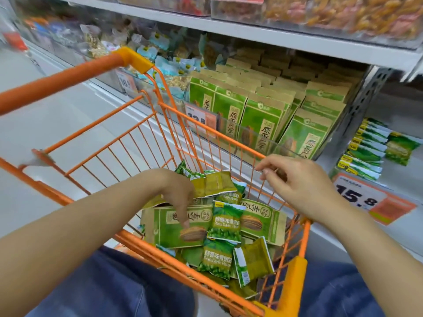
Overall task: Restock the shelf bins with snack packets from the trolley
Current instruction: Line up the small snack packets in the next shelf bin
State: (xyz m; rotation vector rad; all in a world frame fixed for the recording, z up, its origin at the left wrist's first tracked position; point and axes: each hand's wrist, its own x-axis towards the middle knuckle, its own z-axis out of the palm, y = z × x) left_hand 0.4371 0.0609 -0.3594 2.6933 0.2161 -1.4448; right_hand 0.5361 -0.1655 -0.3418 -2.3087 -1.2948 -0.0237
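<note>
Viewpoint: looking down from head height into an orange wire trolley parked against a shop shelf, with both bare forearms reaching in.
Left hand: left hand is down inside the trolley, fingers pointing downward; one fingertip touches a brown-and-green sunflower seed packet lying flat on top of the pile. Whether the other fingers curl round anything cannot be told.
Right hand: right hand hovers above the trolley's far rim, palm down, fingers loosely bent and holding nothing.
Trolley contents: mixed heap of snack packets. Several small green pea packets printed "Peas Garlic Flavor" lie across and below the seed packets; a second seed packet lies just to the right.
Shelf bin ahead: clear-fronted bin on the shelf beyond the trolley, filled with upright rows of the same brown-and-green seed packets.
Bin to the right: lower shelf with green pea packets stacked in a row, beside one lying apart from them.
Price tags: orange-and-white price tag reading 15.8 at the right; another price tag in front of the seed bin, partly hidden by trolley wire.
Further left: blurred bins of pale blue and clear snack bags.
Person: blue trousers visible at the bottom of the view.
</note>
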